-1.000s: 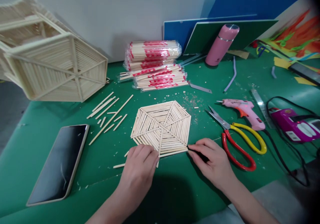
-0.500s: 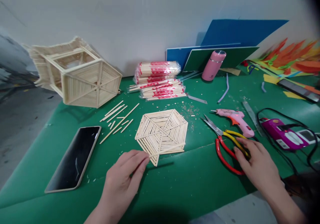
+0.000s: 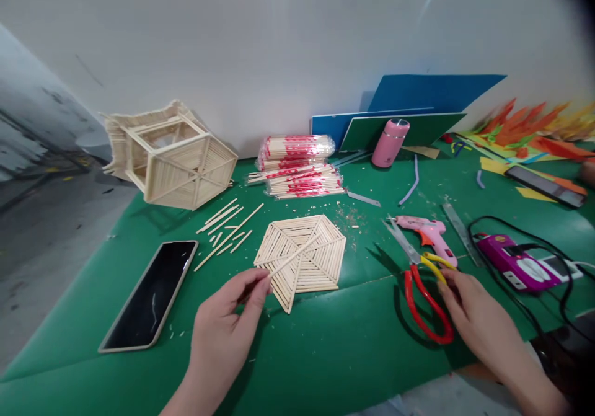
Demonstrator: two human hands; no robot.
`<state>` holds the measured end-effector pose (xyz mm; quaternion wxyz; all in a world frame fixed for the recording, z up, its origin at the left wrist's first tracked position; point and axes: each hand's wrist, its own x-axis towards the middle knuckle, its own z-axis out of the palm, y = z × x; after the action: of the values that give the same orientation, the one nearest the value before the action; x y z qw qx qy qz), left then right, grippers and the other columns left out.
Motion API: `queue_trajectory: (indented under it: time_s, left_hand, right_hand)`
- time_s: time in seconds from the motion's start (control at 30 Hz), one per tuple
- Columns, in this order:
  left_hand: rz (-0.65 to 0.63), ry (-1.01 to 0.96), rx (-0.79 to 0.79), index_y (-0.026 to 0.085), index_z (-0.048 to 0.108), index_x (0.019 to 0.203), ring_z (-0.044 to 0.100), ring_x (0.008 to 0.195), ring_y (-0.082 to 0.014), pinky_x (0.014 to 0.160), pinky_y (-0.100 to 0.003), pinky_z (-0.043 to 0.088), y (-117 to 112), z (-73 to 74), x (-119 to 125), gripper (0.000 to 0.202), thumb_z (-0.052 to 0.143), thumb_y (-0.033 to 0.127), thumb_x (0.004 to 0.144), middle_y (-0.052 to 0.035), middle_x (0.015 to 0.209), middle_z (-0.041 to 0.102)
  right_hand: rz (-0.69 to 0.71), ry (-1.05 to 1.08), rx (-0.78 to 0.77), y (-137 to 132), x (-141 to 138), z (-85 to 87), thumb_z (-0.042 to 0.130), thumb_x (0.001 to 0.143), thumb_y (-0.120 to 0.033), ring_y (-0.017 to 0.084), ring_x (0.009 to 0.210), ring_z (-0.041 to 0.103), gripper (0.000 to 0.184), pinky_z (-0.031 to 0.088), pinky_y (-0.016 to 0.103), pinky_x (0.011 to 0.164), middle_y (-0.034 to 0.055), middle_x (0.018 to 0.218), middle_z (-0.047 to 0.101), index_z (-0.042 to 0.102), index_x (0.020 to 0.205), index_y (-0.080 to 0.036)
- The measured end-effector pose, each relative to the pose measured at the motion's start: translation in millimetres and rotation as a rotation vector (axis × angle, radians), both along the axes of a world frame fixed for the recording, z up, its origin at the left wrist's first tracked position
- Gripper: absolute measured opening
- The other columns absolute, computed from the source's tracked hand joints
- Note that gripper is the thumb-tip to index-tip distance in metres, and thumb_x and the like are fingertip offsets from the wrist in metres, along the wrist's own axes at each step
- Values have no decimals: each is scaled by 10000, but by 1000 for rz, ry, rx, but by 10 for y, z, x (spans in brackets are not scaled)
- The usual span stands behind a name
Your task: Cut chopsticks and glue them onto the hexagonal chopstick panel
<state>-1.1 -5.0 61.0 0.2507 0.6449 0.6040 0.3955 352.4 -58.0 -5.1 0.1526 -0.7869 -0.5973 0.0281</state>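
Note:
Between the thumb and fingers of my left hand (image 3: 230, 326) is a thin wooden stick (image 3: 292, 256), which slants up over a flat hexagonal panel (image 3: 320, 264) of glued sticks. The panel lies on the green table, with spokes meeting at its middle. My right hand (image 3: 481, 314) is closed on the yellow handle of a pair of scissors (image 3: 413, 266). Their blades are a little apart and point away from me; the red handle hangs free, and a shadow falls below. Several loose sticks (image 3: 227, 233) of mixed length lie left of the panel.
A pink glue gun (image 3: 430, 236) lies just beyond the scissors, near a purple power strip (image 3: 515, 264) with black cables. A phone (image 3: 151, 295) is at left, below a stick-built model (image 3: 186, 162). Wrapped stick bundles (image 3: 302, 171) and a pink bottle (image 3: 391, 143) stand at the back.
My right hand has gripped the scissors' yellow handle and lifted them off the table. The stick in my left hand now tilts more steeply upward. The view has tipped up slightly.

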Motion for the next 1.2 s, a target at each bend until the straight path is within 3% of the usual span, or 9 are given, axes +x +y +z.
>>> queue_trajectory:
  time_s: [0.13,0.27,0.4,0.5,0.63,0.77,0.93,1.07,1.2]
  left_hand:
    - [75,-220,-120,188,641,853,561,589,-117,544,-193,455,61,-31,-53,234,624,365,702,-4,692,648]
    - [80,-505,-220,158,624,845,501,565,-100,484,-188,396,141,-40,-51,214,638,323,709,-8,665,618]
    - [85,-783,-279,147,631,800,488,580,-85,478,-167,371,217,-19,-19,180,680,267,676,-9,651,602]
    - [112,-951,-332,142,643,783,477,564,-74,466,-156,367,281,-2,-8,190,707,255,644,-10,629,591]
    - [147,-1081,-376,140,651,762,491,569,-65,479,-143,380,378,31,14,195,729,243,615,-5,617,581]
    - [105,-1082,-375,137,654,781,490,560,-63,487,-146,383,485,35,92,200,714,256,633,-4,592,575]
    - [15,-983,-374,138,644,761,454,517,-47,443,-141,325,577,10,260,168,688,265,662,9,567,554]
    - [-43,-877,-384,147,641,726,469,541,-59,504,-160,376,575,-19,415,153,670,289,677,20,562,545]
    - [-93,-778,-384,140,639,704,486,546,-78,524,-183,397,525,-93,519,168,646,308,697,13,554,548]
  right_hand:
    - [-41,458,74,-20,-197,215,421,775,-449,226,869,578,336,465,319,738,92,997,590,526,962,-191]
    - [55,1083,-220,45,-572,462,399,798,-489,197,744,603,415,485,292,635,69,915,632,555,1051,-200]
    - [215,1371,-350,135,-929,547,542,715,-446,217,850,594,427,473,326,740,68,929,629,571,1064,-203]
    - [278,1373,-349,200,-1071,518,589,717,-381,211,966,546,404,447,311,806,59,1003,583,530,1082,-220]
    - [190,1365,-255,220,-1146,468,604,723,-395,144,833,551,387,469,231,718,12,923,545,483,1063,-258]
    - [74,1302,-148,191,-1219,471,621,694,-399,118,754,542,437,474,195,675,-19,859,534,434,1072,-286]
    - [173,1071,-176,195,-1222,453,543,738,-343,121,613,549,451,491,210,573,-13,781,551,330,1127,-263]
    - [273,759,-288,185,-1132,386,593,688,-320,201,837,602,626,512,256,671,76,992,601,287,1224,-217]
    - [319,598,-248,154,-1090,343,595,673,-371,272,1081,516,677,466,328,844,147,1237,495,332,1263,-168]
